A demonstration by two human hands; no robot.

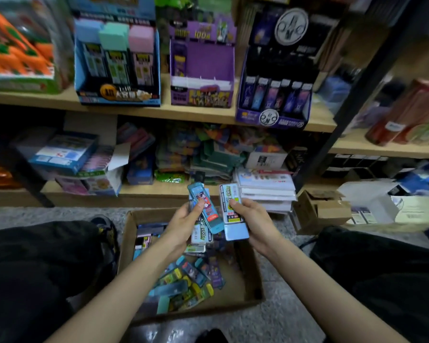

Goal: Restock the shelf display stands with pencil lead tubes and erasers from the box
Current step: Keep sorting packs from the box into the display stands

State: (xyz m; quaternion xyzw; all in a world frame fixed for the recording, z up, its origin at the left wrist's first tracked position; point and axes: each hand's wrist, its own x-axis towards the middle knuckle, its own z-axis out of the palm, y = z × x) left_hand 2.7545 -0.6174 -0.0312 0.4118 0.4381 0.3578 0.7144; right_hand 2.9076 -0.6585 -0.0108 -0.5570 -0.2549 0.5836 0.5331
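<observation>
Over the open cardboard box (252, 276) on the floor, my left hand (185, 222) grips a small stack of lead tubes, with a teal lead tube (204, 209) on top. My right hand (252, 220) pinches a light-blue lead tube (233, 215) with a white and yellow label, held upright beside the stack. Several more tubes and erasers (188, 280) lie loose in the box. On the upper shelf stand a blue display stand (117, 70), a nearly empty purple display stand (202, 70) and a dark purple display stand (275, 95).
The lower shelf (159, 190) is crowded with packets and small boxes. A small open carton (320, 211) and white boxes (372, 201) sit on the floor at the right. My knees in black trousers flank the box. A black shelf post (352, 95) slants at the right.
</observation>
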